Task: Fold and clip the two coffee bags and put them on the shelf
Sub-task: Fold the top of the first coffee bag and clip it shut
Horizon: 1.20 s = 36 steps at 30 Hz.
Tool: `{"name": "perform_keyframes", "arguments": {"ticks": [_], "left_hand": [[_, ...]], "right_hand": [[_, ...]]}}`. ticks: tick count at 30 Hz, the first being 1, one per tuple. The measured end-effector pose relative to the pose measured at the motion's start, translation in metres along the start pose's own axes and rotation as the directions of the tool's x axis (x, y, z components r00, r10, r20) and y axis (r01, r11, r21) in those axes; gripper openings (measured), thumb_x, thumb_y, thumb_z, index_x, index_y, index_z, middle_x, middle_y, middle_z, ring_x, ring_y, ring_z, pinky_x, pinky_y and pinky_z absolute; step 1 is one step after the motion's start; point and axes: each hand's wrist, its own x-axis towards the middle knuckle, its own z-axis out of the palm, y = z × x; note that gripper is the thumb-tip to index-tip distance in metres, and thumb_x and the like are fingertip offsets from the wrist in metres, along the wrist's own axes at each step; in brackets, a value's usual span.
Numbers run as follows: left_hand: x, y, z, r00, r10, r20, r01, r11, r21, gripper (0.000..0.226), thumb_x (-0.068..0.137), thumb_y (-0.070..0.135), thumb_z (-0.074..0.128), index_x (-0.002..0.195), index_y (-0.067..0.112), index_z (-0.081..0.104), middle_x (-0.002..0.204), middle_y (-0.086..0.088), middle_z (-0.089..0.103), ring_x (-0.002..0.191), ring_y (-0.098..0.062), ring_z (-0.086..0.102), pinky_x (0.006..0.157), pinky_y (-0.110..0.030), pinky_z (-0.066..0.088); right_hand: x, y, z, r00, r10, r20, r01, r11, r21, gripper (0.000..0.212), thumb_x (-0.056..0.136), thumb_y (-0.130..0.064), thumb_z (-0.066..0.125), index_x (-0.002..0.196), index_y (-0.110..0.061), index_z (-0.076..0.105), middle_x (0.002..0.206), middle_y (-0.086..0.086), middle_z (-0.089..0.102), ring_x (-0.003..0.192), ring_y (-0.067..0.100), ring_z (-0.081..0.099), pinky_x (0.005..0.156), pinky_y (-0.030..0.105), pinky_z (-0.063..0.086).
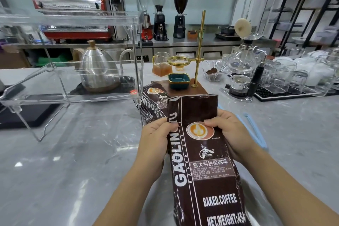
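Observation:
A tall dark brown coffee bag [201,167] stands upright in front of me, its top flat and unfolded. My left hand [156,137] grips its left edge with the thumb on the front. My right hand [229,132] grips the right side, thumb pressed beside the round orange logo. A second, matching coffee bag [154,101] lies on the grey marble counter just behind, partly hidden by the first. Two light blue clips [255,130] lie on the counter right of my right hand. The clear acrylic shelf [73,80] stands at the left.
A steel kettle [99,68] sits behind the shelf. A wooden pour-over stand with a brass pole [199,51] and teal dish [178,80] is behind the bags. A siphon brewer [242,71] and several glasses [293,79] fill the right side.

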Motion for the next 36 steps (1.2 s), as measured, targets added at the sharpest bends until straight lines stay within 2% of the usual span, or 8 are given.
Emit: {"name": "perform_keyframes", "arguments": {"ticks": [4, 10, 13, 17, 20, 28, 32, 36], "left_hand": [[-0.001, 0.002, 0.001, 1.000, 0.002, -0.017, -0.002, 1.000, -0.001, 0.024, 0.093, -0.004, 0.050, 0.087, -0.003, 0.074, 0.076, -0.018, 0.074, 0.063, -0.027, 0.068, 0.060, -0.033, 0.057], [-0.001, 0.001, -0.001, 1.000, 0.024, -0.012, -0.023, 0.999, 0.025, 0.018, 0.094, -0.001, 0.055, 0.089, -0.006, 0.072, 0.082, -0.020, 0.076, 0.072, -0.031, 0.070, 0.069, -0.038, 0.058], [-0.005, 0.001, 0.001, 0.998, 0.055, 0.021, -0.056, 0.997, 0.049, 0.013, 0.090, -0.001, 0.064, 0.092, 0.001, 0.076, 0.087, -0.024, 0.078, 0.074, -0.032, 0.074, 0.070, -0.040, 0.061], [-0.009, 0.002, 0.004, 0.998, 0.059, 0.012, -0.059, 0.995, 0.080, 0.024, 0.081, -0.005, 0.072, 0.081, 0.017, 0.080, 0.085, -0.018, 0.081, 0.074, -0.029, 0.077, 0.068, -0.038, 0.062], [-0.009, 0.003, 0.005, 0.999, 0.037, 0.007, -0.038, 0.997, 0.072, 0.022, 0.081, -0.006, 0.070, 0.083, 0.014, 0.080, 0.087, -0.020, 0.080, 0.076, -0.032, 0.076, 0.069, -0.039, 0.063], [-0.009, 0.008, 0.006, 0.999, -0.033, -0.042, 0.034, 0.999, 0.029, 0.021, 0.095, 0.001, 0.048, 0.088, 0.004, 0.067, 0.079, -0.023, 0.071, 0.057, -0.026, 0.068, 0.048, -0.029, 0.056], [-0.006, 0.009, 0.004, 0.999, -0.026, -0.042, 0.026, 1.000, 0.002, 0.027, 0.098, 0.003, 0.041, 0.092, 0.002, 0.067, 0.085, -0.023, 0.070, 0.064, -0.026, 0.068, 0.052, -0.030, 0.057], [-0.005, 0.008, 0.002, 0.999, -0.031, -0.026, 0.030, 0.998, -0.060, 0.038, 0.101, 0.002, 0.039, 0.096, 0.014, 0.075, 0.084, -0.017, 0.078, 0.067, -0.024, 0.073, 0.058, -0.033, 0.062]], "right_hand": [[-0.001, 0.000, 0.001, 1.000, -0.012, -0.015, 0.012, 1.000, -0.007, 0.042, 0.088, 0.012, 0.042, 0.075, -0.005, 0.077, 0.071, 0.019, 0.074, 0.056, 0.024, 0.071, 0.061, 0.035, 0.060], [-0.003, -0.005, -0.001, 0.999, -0.022, 0.049, 0.027, 0.993, -0.117, 0.018, 0.078, 0.004, 0.064, 0.088, -0.005, 0.076, 0.082, 0.019, 0.076, 0.067, 0.024, 0.073, 0.063, 0.031, 0.061], [-0.006, -0.004, 0.001, 0.998, -0.047, 0.043, 0.054, 0.983, -0.178, 0.022, 0.073, 0.002, 0.067, 0.093, -0.004, 0.074, 0.084, 0.016, 0.077, 0.070, 0.022, 0.073, 0.065, 0.029, 0.059], [-0.008, 0.002, 0.009, 0.998, -0.051, 0.028, 0.056, 0.977, -0.206, 0.029, 0.073, -0.001, 0.071, 0.102, -0.001, 0.071, 0.095, 0.020, 0.076, 0.083, 0.028, 0.072, 0.081, 0.040, 0.058], [-0.008, 0.003, 0.011, 0.999, -0.036, 0.003, 0.036, 0.979, -0.202, 0.030, 0.072, -0.001, 0.073, 0.102, 0.000, 0.072, 0.099, 0.026, 0.073, 0.087, 0.036, 0.069, 0.087, 0.048, 0.054], [-0.006, -0.001, 0.014, 0.988, 0.018, -0.151, -0.041, 0.988, -0.150, 0.031, 0.090, 0.005, 0.048, 0.076, -0.007, 0.073, 0.072, 0.017, 0.073, 0.060, 0.025, 0.069, 0.066, 0.037, 0.055], [-0.003, -0.001, 0.012, 0.988, 0.012, -0.151, -0.029, 0.993, -0.112, 0.038, 0.090, 0.006, 0.043, 0.077, -0.006, 0.076, 0.078, 0.020, 0.073, 0.067, 0.030, 0.068, 0.080, 0.047, 0.053], [-0.003, -0.005, 0.010, 0.998, -0.020, -0.062, 0.016, 0.997, -0.078, 0.043, 0.091, 0.008, 0.041, 0.085, -0.011, 0.079, 0.087, 0.013, 0.077, 0.076, 0.023, 0.072, 0.079, 0.039, 0.058]]}}
